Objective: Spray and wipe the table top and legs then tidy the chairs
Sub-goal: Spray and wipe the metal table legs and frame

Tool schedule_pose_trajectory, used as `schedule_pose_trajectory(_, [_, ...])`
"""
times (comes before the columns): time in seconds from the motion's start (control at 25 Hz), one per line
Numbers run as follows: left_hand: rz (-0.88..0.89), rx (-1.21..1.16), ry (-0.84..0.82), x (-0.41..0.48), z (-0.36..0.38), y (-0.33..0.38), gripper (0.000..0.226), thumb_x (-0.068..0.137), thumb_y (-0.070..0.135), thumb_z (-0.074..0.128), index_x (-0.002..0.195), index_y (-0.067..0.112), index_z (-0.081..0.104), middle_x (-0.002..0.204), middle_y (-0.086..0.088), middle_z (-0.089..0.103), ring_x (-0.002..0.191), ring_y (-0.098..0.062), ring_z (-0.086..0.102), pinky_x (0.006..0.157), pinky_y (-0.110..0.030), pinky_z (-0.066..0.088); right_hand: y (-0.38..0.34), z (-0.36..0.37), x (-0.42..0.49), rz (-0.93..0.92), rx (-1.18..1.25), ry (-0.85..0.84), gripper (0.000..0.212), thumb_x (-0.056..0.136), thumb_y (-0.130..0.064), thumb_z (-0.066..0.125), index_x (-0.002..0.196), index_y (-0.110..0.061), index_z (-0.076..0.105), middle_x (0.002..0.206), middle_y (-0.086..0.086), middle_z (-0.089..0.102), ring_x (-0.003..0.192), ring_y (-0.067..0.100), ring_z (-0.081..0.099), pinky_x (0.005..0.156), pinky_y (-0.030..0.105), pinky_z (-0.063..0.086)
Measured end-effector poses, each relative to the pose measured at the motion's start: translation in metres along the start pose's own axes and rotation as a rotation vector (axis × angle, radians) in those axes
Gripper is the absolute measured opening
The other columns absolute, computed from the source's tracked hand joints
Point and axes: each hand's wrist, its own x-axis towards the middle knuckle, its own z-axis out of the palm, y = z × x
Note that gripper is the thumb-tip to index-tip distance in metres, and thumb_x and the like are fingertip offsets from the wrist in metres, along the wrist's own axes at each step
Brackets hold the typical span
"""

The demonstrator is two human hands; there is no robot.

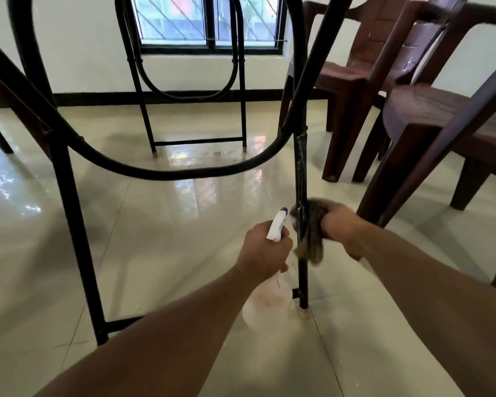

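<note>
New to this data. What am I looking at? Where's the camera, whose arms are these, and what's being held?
There is no machine here. A person works with bare hands, filmed by one wide-angle camera worn on their head, looking forward and down beneath a table. The left hand grips a white spray bottle. The right hand holds a brown cloth against a black metal table leg. The table top is out of view; below is a glossy tiled floor. Brown plastic chairs stand to the right.

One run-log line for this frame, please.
stage: wiping | left hand: holds spray bottle | right hand: grips cloth against table leg | chairs: standing at right
</note>
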Motion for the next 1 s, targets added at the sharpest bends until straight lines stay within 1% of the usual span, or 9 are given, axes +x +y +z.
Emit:
schedule_pose_trajectory(0.08, [0.022, -0.006, 0.017, 0.008, -0.006, 0.005, 0.009, 0.091, 0.004, 0.061, 0.084, -0.001, 0.061, 0.082, -0.02, 0.063, 0.048, -0.025, 0.063, 0.045, -0.023, 0.048, -0.013, -0.005, -0.004, -0.046, 0.013, 0.016, 0.06, 0.09, 0.02, 0.034, 0.127, -0.018, 0.062, 0.107, 0.005, 0.069, 0.098, 0.022, 0.067, 0.084, 0.038, 0.058])
schedule_pose_trajectory(0.2, [0.077, -0.071, 0.037, 0.015, -0.014, 0.02, 0.008, 0.092, 0.004, 0.062, 0.084, 0.003, 0.065, 0.092, -0.024, 0.07, 0.046, -0.022, 0.063, 0.047, -0.027, 0.051, -0.047, -0.007, -0.008, -0.153, 0.371, 0.033, 0.058, 0.092, 0.02, 0.033, 0.115, -0.023, 0.063, 0.109, 0.003, 0.066, 0.103, 0.022, 0.063, 0.087, 0.039, 0.056])
schedule_pose_trajectory(0.36, [0.118, -0.132, 0.029, 0.011, -0.024, 0.037, 0.012, 0.091, 0.003, 0.062, 0.086, 0.011, 0.068, 0.091, -0.018, 0.07, 0.047, -0.02, 0.063, 0.051, -0.028, 0.053, -0.061, 0.015, -0.015, -0.253, -0.167, 0.149, 0.053, 0.094, 0.013, 0.045, 0.133, -0.021, 0.054, 0.119, 0.003, 0.06, 0.101, 0.016, 0.056, 0.08, 0.032, 0.056])
schedule_pose_trajectory(0.44, [0.122, -0.188, 0.063, 0.012, -0.031, 0.041, 0.005, 0.088, 0.002, 0.063, 0.085, 0.004, 0.066, 0.095, -0.026, 0.069, 0.046, -0.022, 0.062, 0.05, -0.03, 0.053, -0.072, 0.029, -0.018, -0.515, -0.134, 0.344, 0.054, 0.091, 0.009, 0.053, 0.134, -0.023, 0.051, 0.129, -0.002, 0.055, 0.102, 0.008, 0.054, 0.075, 0.021, 0.055])
schedule_pose_trajectory(0.56, [0.12, -0.208, 0.089, 0.014, -0.039, 0.041, 0.006, 0.085, 0.003, 0.062, 0.087, -0.003, 0.064, 0.095, -0.029, 0.068, 0.045, -0.024, 0.061, 0.051, -0.033, 0.054, -0.081, 0.054, -0.02, -0.844, -0.211, 0.534, 0.058, 0.086, 0.0, 0.065, 0.137, -0.021, 0.045, 0.138, 0.001, 0.045, 0.114, 0.005, 0.05, 0.089, 0.008, 0.047])
schedule_pose_trajectory(0.68, [0.103, -0.219, 0.098, 0.013, -0.047, 0.04, 0.008, 0.088, -0.001, 0.061, 0.093, 0.0, 0.067, 0.095, -0.025, 0.069, 0.044, -0.026, 0.061, 0.053, -0.035, 0.054, -0.064, 0.062, -0.021, -0.707, -0.539, 0.513, 0.058, 0.086, -0.012, 0.073, 0.134, -0.023, 0.045, 0.14, 0.007, 0.042, 0.122, 0.019, 0.053, 0.102, 0.034, 0.049])
schedule_pose_trajectory(0.76, [0.087, -0.256, 0.101, 0.012, -0.05, 0.04, 0.008, 0.088, -0.002, 0.062, 0.093, 0.002, 0.068, 0.097, -0.026, 0.068, 0.043, -0.025, 0.06, 0.05, -0.033, 0.053, -0.077, 0.061, -0.026, -0.787, -0.41, 0.577, 0.054, 0.086, -0.012, 0.073, 0.133, -0.018, 0.046, 0.139, 0.007, 0.044, 0.113, 0.001, 0.051, 0.105, 0.028, 0.047])
schedule_pose_trajectory(0.84, [0.069, -0.267, 0.104, 0.011, -0.047, 0.042, 0.006, 0.089, -0.001, 0.063, 0.092, 0.003, 0.067, 0.101, -0.028, 0.067, 0.044, -0.024, 0.059, 0.048, -0.03, 0.052, -0.106, 0.061, -0.028, -0.965, -0.191, 0.717, 0.053, 0.087, -0.015, 0.072, 0.133, -0.011, 0.045, 0.136, 0.005, 0.046, 0.103, -0.01, 0.048, 0.094, 0.007, 0.043])
schedule_pose_trajectory(1.0, [0.07, -0.314, 0.094, 0.004, -0.042, 0.05, 0.005, 0.088, -0.006, 0.061, 0.09, -0.004, 0.065, 0.104, -0.033, 0.065, 0.047, -0.028, 0.057, 0.045, -0.026, 0.05, -0.098, 0.062, -0.025, -0.765, -0.507, 0.714, 0.053, 0.087, -0.029, 0.073, 0.131, -0.016, 0.045, 0.13, 0.008, 0.052, 0.106, 0.021, 0.061, 0.075, 0.023, 0.047])
